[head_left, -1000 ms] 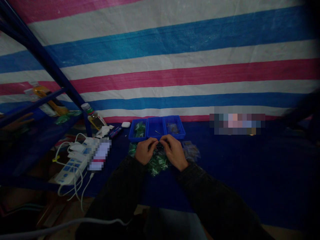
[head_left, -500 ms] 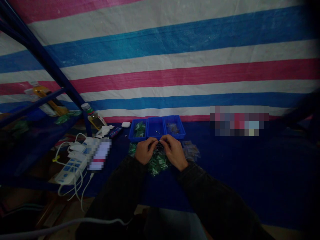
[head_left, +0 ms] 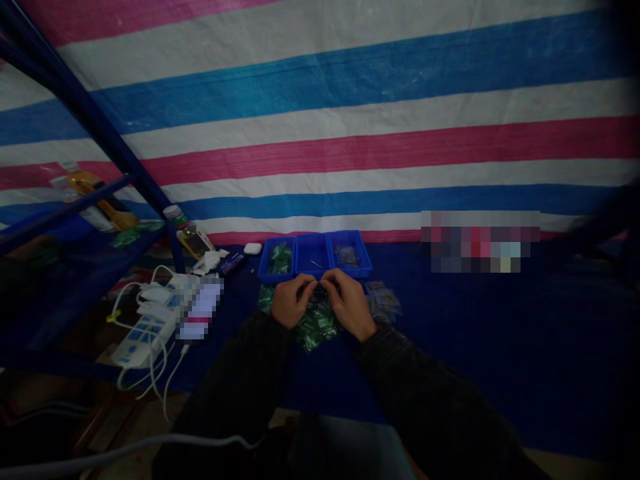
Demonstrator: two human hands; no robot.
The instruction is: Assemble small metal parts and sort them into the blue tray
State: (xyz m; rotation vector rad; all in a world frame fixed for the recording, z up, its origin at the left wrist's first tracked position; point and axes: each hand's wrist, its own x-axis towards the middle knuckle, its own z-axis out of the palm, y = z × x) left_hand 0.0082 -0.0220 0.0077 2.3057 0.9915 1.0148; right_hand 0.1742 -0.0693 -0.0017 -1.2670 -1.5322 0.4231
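Observation:
My left hand (head_left: pixel 289 301) and my right hand (head_left: pixel 350 305) meet fingertip to fingertip over a heap of small green parts in clear bags (head_left: pixel 316 325) on the dark blue table. Both hands are closed in a pinch on a tiny dark piece between them that I cannot make out. Just beyond the hands stand three small blue trays (head_left: pixel 314 254) side by side: the left one holds green parts, the middle one a thin pin, the right one dark bits. A clear bag of small parts (head_left: pixel 383 300) lies right of my right hand.
A white power strip with cables (head_left: pixel 145 323) lies at the left. Near it are a bottle (head_left: pixel 189 237), a white earbud case (head_left: pixel 252 249) and a blue shelf frame (head_left: pixel 95 127). A striped tarpaulin (head_left: pixel 350 120) hangs behind the table.
A hand seen at the far left a second ago is gone. My own hands stay in place, with only slight finger motion.

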